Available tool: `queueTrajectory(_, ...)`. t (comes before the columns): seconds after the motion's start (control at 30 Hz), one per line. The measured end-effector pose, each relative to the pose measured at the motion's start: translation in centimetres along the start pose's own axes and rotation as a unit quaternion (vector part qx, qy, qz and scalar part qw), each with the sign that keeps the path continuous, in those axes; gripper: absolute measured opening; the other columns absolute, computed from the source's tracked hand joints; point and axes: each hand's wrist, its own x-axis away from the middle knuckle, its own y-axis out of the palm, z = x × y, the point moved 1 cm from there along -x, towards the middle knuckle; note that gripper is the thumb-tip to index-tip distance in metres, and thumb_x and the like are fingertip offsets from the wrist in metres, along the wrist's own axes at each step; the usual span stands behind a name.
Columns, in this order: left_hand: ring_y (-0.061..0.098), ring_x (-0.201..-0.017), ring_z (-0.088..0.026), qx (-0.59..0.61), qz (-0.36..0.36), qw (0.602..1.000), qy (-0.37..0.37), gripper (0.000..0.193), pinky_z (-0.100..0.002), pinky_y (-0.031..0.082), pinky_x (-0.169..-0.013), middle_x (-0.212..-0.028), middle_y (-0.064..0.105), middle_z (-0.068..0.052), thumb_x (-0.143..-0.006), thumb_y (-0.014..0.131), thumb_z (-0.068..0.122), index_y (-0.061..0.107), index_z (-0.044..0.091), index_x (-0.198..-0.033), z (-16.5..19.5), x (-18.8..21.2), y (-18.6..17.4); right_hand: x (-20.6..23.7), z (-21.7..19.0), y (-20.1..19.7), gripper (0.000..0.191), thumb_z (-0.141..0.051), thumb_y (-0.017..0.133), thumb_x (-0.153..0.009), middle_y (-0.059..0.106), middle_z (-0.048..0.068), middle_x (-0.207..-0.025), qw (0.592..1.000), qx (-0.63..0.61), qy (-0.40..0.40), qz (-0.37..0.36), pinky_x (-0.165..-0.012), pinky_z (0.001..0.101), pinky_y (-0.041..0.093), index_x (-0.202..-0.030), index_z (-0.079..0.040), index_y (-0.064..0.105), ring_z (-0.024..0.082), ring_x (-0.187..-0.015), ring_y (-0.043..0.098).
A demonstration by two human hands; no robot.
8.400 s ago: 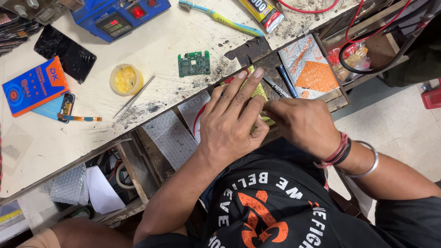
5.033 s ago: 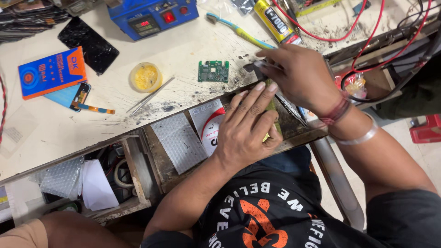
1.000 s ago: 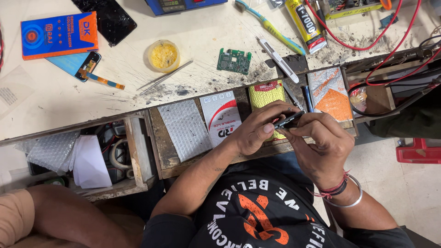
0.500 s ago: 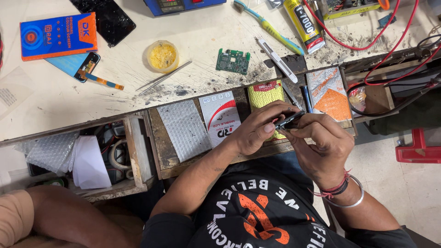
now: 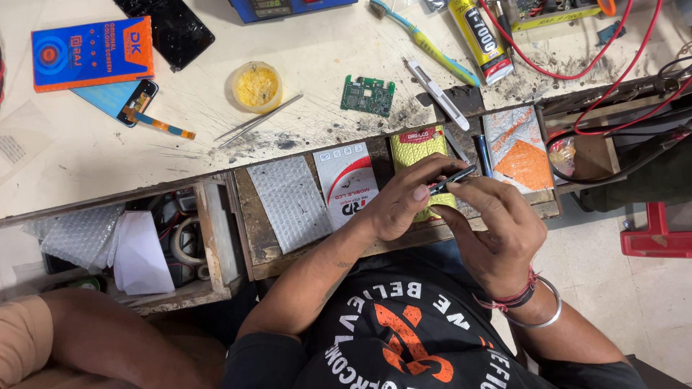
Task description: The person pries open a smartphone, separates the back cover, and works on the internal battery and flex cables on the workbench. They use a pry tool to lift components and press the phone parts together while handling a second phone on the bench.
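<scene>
Over the open wooden drawer (image 5: 254,216), my left hand (image 5: 404,202) and my right hand (image 5: 497,230) together pinch a small thin black part (image 5: 450,179), edge-on to the camera. Both hands' fingertips close on it. Under my left hand lies a yellow padded packet (image 5: 418,148), with a white-and-red packet (image 5: 347,180) and a grey bubble-wrap pouch (image 5: 288,200) to its left. On the bench above sit a small green circuit board (image 5: 368,95), metal tweezers (image 5: 256,122) and a white pen-like tool (image 5: 436,94).
The bench holds a yellow pot of paste (image 5: 256,85), a toothbrush (image 5: 422,42), a glue tube (image 5: 479,39), an orange-blue box (image 5: 90,52), a black screen (image 5: 169,29) and red wires (image 5: 577,68). Another person's arm (image 5: 86,338) rests at lower left. A red stool (image 5: 659,230) stands at right.
Earlier my right hand reached up onto the bench while my left stayed in the drawer. Both then came together on the small black part; over the last second they barely move.
</scene>
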Motion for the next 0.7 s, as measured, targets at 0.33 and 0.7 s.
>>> queueTrajectory(0.33, 0.060, -0.125, -0.024, 0.002, -0.021, 1.000, 0.000, 0.083, -0.033, 0.045, -0.110, -0.133, 0.060, -0.015, -0.105, 0.031, 0.070, 0.053, 0.001, -0.146, 0.5, 0.0, 0.2, -0.3, 0.3, -0.1, 0.032, -0.007, 0.094, -0.076, 0.069, 0.007, -0.100, 0.999, -0.023, -0.042, 0.022, -0.078, 0.0346, 0.055, -0.098, -0.007, 0.071, 0.025, -0.094, 0.070)
queueTrajectory(0.7, 0.059, -0.125, -0.025, 0.004, -0.015, 1.000, -0.016, 0.089, -0.035, 0.045, -0.114, -0.137, 0.058, -0.016, -0.103, 0.032, 0.075, 0.053, 0.000, -0.145, 1.0, 0.1, 0.4, -0.9, 0.0, -0.2, 0.028, -0.003, 0.090, -0.072, 0.069, 0.008, -0.091, 0.999, 0.016, -0.037, -0.009, -0.073, 0.0374, 0.051, -0.090, -0.006, 0.069, 0.026, -0.083, 0.068)
